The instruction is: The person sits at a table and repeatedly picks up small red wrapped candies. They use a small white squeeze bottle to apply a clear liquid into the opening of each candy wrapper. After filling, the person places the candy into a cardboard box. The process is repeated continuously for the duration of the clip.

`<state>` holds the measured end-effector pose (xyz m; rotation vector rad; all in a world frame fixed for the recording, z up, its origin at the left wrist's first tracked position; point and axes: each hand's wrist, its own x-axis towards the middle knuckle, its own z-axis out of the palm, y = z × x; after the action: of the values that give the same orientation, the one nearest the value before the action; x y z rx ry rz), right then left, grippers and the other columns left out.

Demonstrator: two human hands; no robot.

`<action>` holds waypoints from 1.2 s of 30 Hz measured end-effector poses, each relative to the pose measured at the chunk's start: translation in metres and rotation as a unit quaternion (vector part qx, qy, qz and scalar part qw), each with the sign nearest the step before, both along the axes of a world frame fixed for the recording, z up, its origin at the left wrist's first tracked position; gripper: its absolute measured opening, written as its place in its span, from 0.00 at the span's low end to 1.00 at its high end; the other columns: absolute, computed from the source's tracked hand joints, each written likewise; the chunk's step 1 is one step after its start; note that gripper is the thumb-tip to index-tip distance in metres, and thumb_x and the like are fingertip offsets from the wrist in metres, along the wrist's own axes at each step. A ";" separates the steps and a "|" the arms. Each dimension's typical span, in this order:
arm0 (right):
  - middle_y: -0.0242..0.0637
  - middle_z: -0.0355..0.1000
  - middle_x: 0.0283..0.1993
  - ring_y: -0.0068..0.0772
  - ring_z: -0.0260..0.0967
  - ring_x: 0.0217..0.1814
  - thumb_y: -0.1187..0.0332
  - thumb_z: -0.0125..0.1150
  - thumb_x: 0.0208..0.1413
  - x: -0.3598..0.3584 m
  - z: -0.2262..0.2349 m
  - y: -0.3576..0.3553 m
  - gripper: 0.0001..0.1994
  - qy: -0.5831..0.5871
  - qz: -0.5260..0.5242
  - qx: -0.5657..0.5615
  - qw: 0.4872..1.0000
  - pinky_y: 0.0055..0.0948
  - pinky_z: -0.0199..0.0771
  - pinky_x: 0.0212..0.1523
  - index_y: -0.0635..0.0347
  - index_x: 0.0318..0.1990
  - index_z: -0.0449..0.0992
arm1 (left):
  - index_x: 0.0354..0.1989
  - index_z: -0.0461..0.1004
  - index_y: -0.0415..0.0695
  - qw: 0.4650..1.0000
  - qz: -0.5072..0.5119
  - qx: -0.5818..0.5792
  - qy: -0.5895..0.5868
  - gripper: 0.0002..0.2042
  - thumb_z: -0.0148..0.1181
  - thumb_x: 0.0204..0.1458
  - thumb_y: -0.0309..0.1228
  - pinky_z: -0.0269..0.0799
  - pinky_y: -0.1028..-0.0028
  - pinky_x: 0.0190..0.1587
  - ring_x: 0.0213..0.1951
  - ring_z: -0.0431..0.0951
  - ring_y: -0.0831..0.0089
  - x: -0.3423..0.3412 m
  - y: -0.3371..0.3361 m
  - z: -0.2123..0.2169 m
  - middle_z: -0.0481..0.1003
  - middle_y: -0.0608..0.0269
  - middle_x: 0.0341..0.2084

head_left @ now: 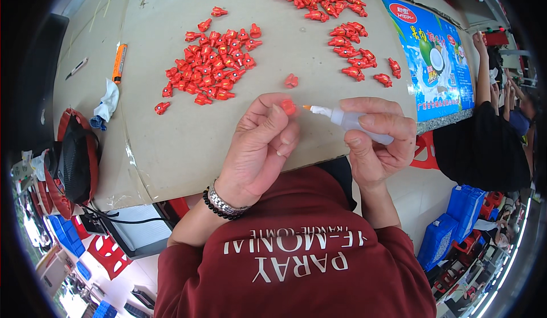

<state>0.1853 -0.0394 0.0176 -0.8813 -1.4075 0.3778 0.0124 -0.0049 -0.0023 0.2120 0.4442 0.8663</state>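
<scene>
The small moulded red plastic piece (289, 107) at the left fingertips is a plain bright red. The translucent milky-white squeeze bottle (350, 121) has a white neck ending in an orange-tan tip. The heaped glossy red plastic figures (208, 61) are flecked with yellow and small dark and pale spots. Beneath them the flat bench (262, 27) is a dull grey-beige. The slim marker (119, 64) is orange with black markings; the glossy printed poster (409, 39) is bright blue with a green-and-white coconut, red ovals and yellow lettering. The short-sleeved cloth shirt (296, 292) is maroon, lettered in white.
</scene>
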 end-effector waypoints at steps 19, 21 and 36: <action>0.50 0.74 0.35 0.34 0.74 0.34 0.76 0.65 0.47 -0.004 0.006 -0.003 0.12 0.007 -0.004 0.000 1.000 0.25 0.74 0.30 0.65 0.37 0.69 | 0.43 0.69 0.45 0.995 0.033 0.088 0.046 0.08 0.56 0.55 0.27 0.59 0.82 0.24 0.23 0.63 0.81 -0.005 0.003 0.000 0.74 0.61 0.39; 0.51 0.74 0.35 0.34 0.74 0.34 0.77 0.65 0.47 -0.005 0.006 -0.004 0.12 0.006 0.004 -0.006 1.000 0.25 0.74 0.30 0.65 0.37 0.69 | 0.42 0.69 0.44 0.995 0.045 0.073 0.056 0.08 0.57 0.55 0.27 0.56 0.82 0.24 0.21 0.62 0.83 -0.003 0.002 0.005 0.75 0.65 0.35; 0.50 0.67 0.49 0.30 0.69 0.39 0.77 0.61 0.51 0.016 0.005 0.008 0.15 0.319 0.067 -0.108 0.939 0.23 0.72 0.37 0.59 0.46 0.67 | 0.42 0.70 0.45 0.997 0.043 0.067 0.023 0.07 0.56 0.56 0.28 0.57 0.84 0.23 0.23 0.63 0.83 -0.009 0.004 -0.001 0.71 0.62 0.36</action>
<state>0.2012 -0.0317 0.0225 -0.7437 -0.8309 0.8521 0.0032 -0.0014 -0.0036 0.3386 0.4400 0.9779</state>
